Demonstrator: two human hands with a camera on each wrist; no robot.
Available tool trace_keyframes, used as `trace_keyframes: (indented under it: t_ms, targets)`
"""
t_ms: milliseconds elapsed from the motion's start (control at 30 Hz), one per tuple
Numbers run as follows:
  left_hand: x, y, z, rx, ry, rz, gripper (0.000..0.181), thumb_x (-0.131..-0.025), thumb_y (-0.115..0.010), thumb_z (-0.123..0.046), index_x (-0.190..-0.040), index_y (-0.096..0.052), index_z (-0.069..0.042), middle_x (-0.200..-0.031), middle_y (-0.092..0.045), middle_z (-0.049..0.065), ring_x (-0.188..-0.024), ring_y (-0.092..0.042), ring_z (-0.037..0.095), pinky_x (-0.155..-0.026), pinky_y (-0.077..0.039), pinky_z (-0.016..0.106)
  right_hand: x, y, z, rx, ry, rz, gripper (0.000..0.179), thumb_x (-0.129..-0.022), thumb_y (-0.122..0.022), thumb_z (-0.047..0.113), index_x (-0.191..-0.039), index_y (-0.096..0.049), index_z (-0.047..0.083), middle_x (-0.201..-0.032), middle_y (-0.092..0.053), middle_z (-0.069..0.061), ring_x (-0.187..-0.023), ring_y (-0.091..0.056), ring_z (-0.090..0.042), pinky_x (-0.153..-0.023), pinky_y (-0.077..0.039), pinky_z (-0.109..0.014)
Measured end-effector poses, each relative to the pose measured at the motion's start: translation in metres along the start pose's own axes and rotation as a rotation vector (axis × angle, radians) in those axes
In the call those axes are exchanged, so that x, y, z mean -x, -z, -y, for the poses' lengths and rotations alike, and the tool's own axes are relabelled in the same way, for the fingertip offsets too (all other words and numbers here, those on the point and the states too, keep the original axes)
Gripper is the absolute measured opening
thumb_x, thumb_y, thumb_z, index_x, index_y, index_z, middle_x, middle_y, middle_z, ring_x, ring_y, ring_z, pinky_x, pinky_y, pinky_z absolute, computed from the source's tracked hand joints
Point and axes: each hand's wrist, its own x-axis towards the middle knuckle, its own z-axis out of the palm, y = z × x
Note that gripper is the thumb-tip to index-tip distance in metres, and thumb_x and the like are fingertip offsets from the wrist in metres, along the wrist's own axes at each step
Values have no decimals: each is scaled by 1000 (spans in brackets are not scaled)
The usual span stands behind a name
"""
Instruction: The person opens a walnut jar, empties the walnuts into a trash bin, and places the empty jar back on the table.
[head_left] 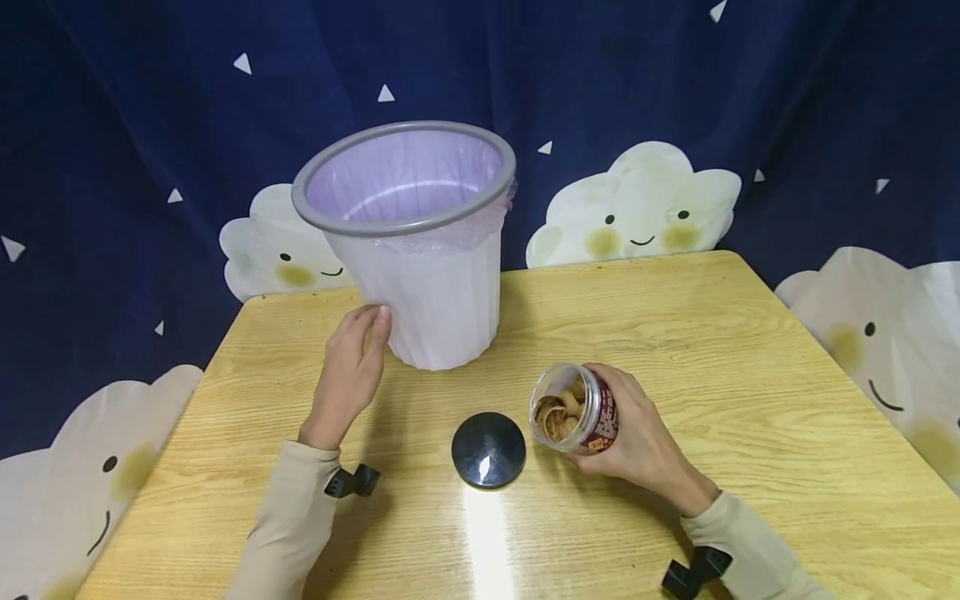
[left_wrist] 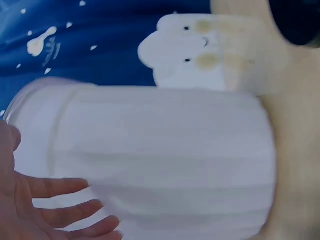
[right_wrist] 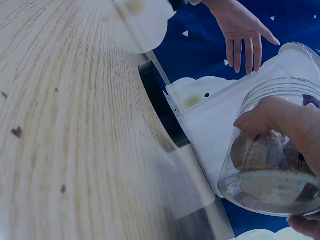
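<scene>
My right hand grips a clear plastic jar with a dark red label. The jar is uncapped and tilted, its mouth turned to the left, and brown curled pieces lie inside. Whether its base touches the table cannot be told. A round black lid lies flat on the table, left of the jar. Behind it stands a white trash bin with a grey rim and a purplish liner bag. My left hand is at the bin's left side, fingers extended in the left wrist view; contact is unclear.
Everything stands on a light wooden table whose far edge runs just behind the bin. Beyond hangs a dark blue curtain with white clouds and triangles. Small black devices are worn at both wrists.
</scene>
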Motion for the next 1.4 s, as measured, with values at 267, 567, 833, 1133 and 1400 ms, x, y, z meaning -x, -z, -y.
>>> trace_keyframes:
  t_ms: [267, 567, 833, 1133, 1400]
  targets:
    - [-23, 36, 1, -42, 18, -242, 54, -105, -31, -38, -129, -54, 5, -121, -56, 25, -120, -49, 41, -101, -38, 54, 0, 0, 0, 3, 3, -7, 111, -40, -92, 31, -136, -45, 0, -128, -53, -13, -117, -48, -28, -96, -44, -51]
    - [-58, 74, -7, -84, 58, -290, 58, -105, -28, -40, -134, -50, 6, -127, -52, 29, -119, -50, 42, -101, -40, 55, 0, 0, -1, 8, 15, -9, 111, -41, -92, 29, -137, -44, 1, -128, -53, -13, -116, -49, -30, -96, -43, -52]
    - [-85, 91, -12, -120, 126, -202, 62, -104, -27, -46, -143, -43, 0, -142, -46, 23, -126, -47, 41, -104, -37, 57, 0, 2, 0, 10, -1, 5, 113, -40, -94, 30, -137, -43, 1, -129, -52, -13, -118, -48, -28, -97, -43, -51]
    - [-104, 94, -19, -167, 244, -27, 83, -97, -30, -59, -152, -17, 2, -153, -27, 24, -134, -36, 41, -108, -32, 57, 2, 2, -1, 5, -21, 4, 112, -41, -93, 30, -137, -43, 2, -129, -52, -12, -118, -48, -28, -96, -43, -51]
    - [-120, 94, -27, -249, 230, 35, 72, -94, -39, -44, -141, -37, 10, -124, -54, 30, -103, -54, 37, -76, -47, 41, 3, 5, -3, 11, -21, -6, 110, -42, -92, 29, -137, -44, 1, -128, -52, -12, -117, -48, -29, -95, -44, -52]
